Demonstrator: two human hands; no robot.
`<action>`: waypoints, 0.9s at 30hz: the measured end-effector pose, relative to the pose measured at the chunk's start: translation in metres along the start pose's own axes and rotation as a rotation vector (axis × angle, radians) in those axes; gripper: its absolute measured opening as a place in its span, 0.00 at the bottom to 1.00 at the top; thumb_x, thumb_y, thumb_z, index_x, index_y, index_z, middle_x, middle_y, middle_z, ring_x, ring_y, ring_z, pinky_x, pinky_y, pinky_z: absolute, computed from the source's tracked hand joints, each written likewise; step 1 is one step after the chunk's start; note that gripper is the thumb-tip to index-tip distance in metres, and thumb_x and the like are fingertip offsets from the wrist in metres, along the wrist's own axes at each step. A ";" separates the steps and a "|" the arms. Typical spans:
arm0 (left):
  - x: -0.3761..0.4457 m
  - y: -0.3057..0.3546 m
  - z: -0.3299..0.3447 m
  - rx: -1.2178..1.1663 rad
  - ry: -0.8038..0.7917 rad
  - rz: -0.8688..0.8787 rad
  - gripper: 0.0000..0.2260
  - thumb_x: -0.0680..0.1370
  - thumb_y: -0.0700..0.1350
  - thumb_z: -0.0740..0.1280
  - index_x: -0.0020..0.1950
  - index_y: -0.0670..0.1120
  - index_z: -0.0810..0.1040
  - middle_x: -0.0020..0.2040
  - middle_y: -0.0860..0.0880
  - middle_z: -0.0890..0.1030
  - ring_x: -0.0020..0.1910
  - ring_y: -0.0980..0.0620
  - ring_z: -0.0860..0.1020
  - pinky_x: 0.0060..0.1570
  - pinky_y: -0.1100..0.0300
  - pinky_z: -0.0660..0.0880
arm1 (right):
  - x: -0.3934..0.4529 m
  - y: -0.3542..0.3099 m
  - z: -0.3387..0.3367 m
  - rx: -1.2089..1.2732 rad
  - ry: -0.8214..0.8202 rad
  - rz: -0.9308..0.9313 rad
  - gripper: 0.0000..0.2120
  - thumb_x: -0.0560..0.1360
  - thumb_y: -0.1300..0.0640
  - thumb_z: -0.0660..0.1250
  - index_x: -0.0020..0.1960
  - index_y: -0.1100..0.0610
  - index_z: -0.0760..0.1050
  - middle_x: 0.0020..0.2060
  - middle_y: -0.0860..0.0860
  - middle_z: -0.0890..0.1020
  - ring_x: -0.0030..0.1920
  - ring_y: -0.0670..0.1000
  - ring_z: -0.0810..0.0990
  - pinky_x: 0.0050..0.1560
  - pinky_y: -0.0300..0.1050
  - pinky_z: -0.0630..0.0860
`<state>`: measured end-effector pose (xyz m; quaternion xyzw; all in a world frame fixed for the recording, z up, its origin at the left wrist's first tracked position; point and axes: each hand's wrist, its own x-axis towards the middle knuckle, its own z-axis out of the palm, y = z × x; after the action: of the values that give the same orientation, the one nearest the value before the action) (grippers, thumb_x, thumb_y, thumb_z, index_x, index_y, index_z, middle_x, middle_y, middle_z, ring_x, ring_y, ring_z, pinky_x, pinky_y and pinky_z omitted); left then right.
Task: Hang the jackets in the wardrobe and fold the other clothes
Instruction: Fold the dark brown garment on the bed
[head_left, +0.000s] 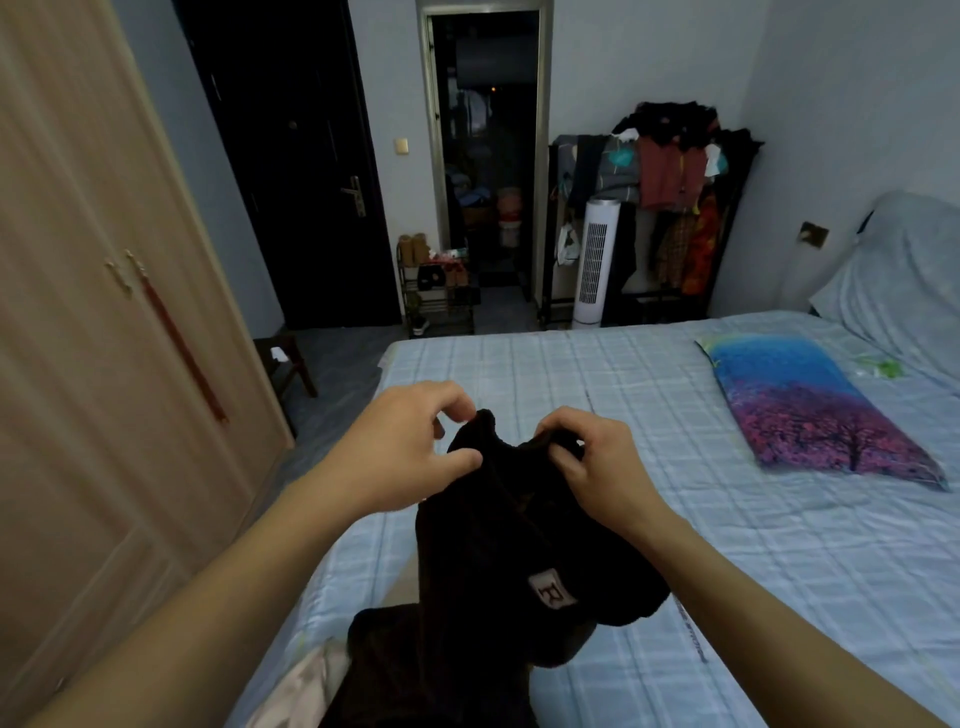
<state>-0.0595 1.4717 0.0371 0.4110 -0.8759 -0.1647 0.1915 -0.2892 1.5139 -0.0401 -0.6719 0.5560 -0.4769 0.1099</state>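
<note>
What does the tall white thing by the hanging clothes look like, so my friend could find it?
Look past the foot of the bed to the far wall, where a dark clothes rack stands piled with clothes. Just in front of its left end stands the tower fan, upright on the floor. It is the only white, narrow column there, with slotted vents down its front.

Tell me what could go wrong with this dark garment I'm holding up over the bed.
Both hands, left and right, only pinch the garment at its top edge, so it could slip. Its lower part bunches on the bed, so a fold may come out crooked. The wardrobe doors look closed.
</note>
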 end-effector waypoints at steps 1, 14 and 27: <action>0.005 0.003 -0.002 0.049 -0.021 0.009 0.20 0.72 0.54 0.75 0.62 0.59 0.74 0.57 0.62 0.76 0.53 0.59 0.77 0.50 0.58 0.77 | 0.001 -0.003 0.000 -0.012 -0.015 -0.028 0.11 0.71 0.71 0.67 0.44 0.55 0.80 0.38 0.44 0.82 0.42 0.45 0.82 0.44 0.37 0.76; 0.029 0.007 -0.003 0.359 -0.147 0.039 0.07 0.74 0.49 0.72 0.41 0.56 0.74 0.38 0.56 0.77 0.39 0.56 0.76 0.38 0.55 0.75 | -0.001 -0.003 -0.004 -0.065 -0.010 -0.074 0.03 0.73 0.62 0.73 0.44 0.57 0.80 0.38 0.46 0.82 0.41 0.45 0.79 0.43 0.39 0.74; 0.030 -0.023 -0.021 0.242 0.168 -0.121 0.11 0.74 0.46 0.72 0.36 0.54 0.71 0.37 0.54 0.78 0.39 0.51 0.78 0.39 0.51 0.77 | -0.062 0.049 0.019 -0.327 -0.238 0.360 0.04 0.71 0.59 0.70 0.46 0.53 0.78 0.39 0.46 0.80 0.42 0.47 0.79 0.43 0.44 0.76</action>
<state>-0.0525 1.4310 0.0509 0.4955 -0.8438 -0.0344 0.2031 -0.3017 1.5423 -0.1153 -0.6223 0.7194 -0.2713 0.1474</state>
